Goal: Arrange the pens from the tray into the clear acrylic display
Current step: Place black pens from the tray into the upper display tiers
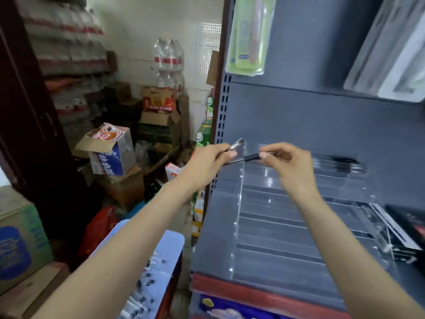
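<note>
Both hands, left hand [208, 162] and right hand [291, 165], pinch one pen [247, 158] above the clear acrylic display's [239, 199] left edge; boxes [110, 153] crowd the floor beside the shelf [299, 125].

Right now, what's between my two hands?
In the head view, a thin black pen spans from the left hand to the right hand.

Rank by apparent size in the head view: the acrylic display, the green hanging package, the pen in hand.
1. acrylic display, largest by far.
2. green hanging package.
3. pen, smallest, held by both the left hand and right hand.
</note>
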The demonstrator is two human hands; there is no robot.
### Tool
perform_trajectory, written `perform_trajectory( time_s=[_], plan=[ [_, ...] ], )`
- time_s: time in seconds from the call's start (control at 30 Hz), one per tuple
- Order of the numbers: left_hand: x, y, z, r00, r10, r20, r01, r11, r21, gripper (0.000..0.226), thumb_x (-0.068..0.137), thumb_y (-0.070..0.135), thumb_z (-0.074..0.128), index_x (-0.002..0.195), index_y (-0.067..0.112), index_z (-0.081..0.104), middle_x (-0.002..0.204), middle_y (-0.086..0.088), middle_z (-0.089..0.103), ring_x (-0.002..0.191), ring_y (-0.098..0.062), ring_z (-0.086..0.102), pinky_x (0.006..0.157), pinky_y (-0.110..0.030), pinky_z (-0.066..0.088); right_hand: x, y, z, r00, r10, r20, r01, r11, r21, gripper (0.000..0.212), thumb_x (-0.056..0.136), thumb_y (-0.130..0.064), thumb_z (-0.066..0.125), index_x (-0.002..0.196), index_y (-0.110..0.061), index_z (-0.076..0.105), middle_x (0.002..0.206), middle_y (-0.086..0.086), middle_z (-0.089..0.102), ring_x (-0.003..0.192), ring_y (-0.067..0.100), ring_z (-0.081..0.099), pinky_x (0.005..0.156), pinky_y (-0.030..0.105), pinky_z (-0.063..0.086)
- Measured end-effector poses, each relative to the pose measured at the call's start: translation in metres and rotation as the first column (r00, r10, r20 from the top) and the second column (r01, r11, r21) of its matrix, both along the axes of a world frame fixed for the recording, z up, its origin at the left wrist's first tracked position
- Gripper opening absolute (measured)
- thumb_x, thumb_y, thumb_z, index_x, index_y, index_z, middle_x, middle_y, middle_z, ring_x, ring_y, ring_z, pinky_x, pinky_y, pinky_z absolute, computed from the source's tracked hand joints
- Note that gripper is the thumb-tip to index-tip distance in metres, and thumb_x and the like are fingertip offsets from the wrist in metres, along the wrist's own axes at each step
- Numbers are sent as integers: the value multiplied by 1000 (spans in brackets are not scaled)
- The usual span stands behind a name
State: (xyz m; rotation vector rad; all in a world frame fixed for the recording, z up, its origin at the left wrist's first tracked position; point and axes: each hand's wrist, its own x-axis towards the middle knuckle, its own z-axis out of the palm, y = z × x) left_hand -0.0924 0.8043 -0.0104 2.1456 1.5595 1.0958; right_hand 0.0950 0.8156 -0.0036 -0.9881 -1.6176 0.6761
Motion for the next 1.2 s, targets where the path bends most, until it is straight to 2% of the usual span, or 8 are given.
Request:
perform_trajectory(
  time_s=[0.1, 0.17, 0.27, 0.37, 0.6, 0.7, 0.93, 1.2],
  plan=[
    [28, 26, 7, 993, 109, -49, -107, 994, 35, 33, 100, 29, 39, 83, 3, 53, 70, -11, 47, 70, -27, 47, 63, -32, 32, 55, 25, 14, 996, -82, -36, 83, 997, 12, 17, 85, -5, 65, 78, -20, 68, 74, -4, 69, 67, 3, 67, 73, 15, 52],
    [44, 38, 9, 976, 200, -86, -196, 979, 53, 28, 101, 22, 35, 108, 7, 58, 86, -12, 50, 90, -30, 50, 76, -36, 40, 81, 45, 19, 993, -118, -27, 118, 993, 25, 22, 86, -4, 63, 76, -23, 67, 75, -3, 69, 71, 9, 69, 76, 20, 52],
    [67, 45, 13, 970, 216, -108, -211, 976, 58, 41, 100, 14, 33, 140, 10, 40, 101, -12, 43, 101, -29, 47, 91, -32, 39, 100, 69, 20, 989, -151, 3, 151, 988, 15, 17, 86, 0, 61, 81, -14, 68, 78, 2, 68, 75, 15, 70, 79, 19, 52],
    [79, 49, 16, 976, 205, -79, -195, 973, 124, 37, 99, 12, 39, 134, 6, 46, 98, -6, 40, 91, -21, 47, 78, -15, 32, 103, 85, 12, 984, -120, 128, 121, 993, 1, 14, 86, 3, 60, 83, -7, 69, 76, 3, 67, 64, 0, 67, 65, 2, 45],
    [79, 52, 29, 965, 259, -31, -249, 951, 183, 16, 91, 16, 58, 105, 11, 64, 97, -4, 57, 86, -14, 55, 82, -18, 42, 89, 122, -1, 894, -145, 424, 141, 989, 42, 4, 81, -11, 71, 81, -13, 68, 78, 2, 66, 76, 16, 62, 67, 16, 43],
    [77, 57, 30, 968, 245, -56, -232, 957, 174, 18, 90, 15, 60, 106, 13, 66, 97, -6, 58, 86, -16, 59, 85, -23, 45, 91, 134, -1, 823, -164, 544, 171, 985, 39, 9, 79, -10, 72, 74, -16, 68, 78, 4, 67, 80, 21, 63, 78, 28, 49],
    [70, 70, 25, 980, 167, -112, -147, 974, 174, 30, 90, 7, 56, 118, 15, 64, 97, -3, 54, 85, -10, 52, 79, -6, 33, 91, 148, 0, 714, -140, 686, 193, 981, -1, 33, 72, -4, 74, 51, -24, 59, 73, 6, 69, 74, 26, 65, 75, 36, 55],
    [70, 81, 23, 989, 115, -95, -100, 985, 143, 13, 88, 15, 63, 100, 16, 67, 97, 2, 66, 88, -11, 60, 87, -29, 50, 81, 148, 12, 535, -80, 841, 117, 993, 19, 15, 77, 0, 65, 76, -12, 72, 88, 13, 68, 84, 32, 64, 77, 33, 54]
  ],
)
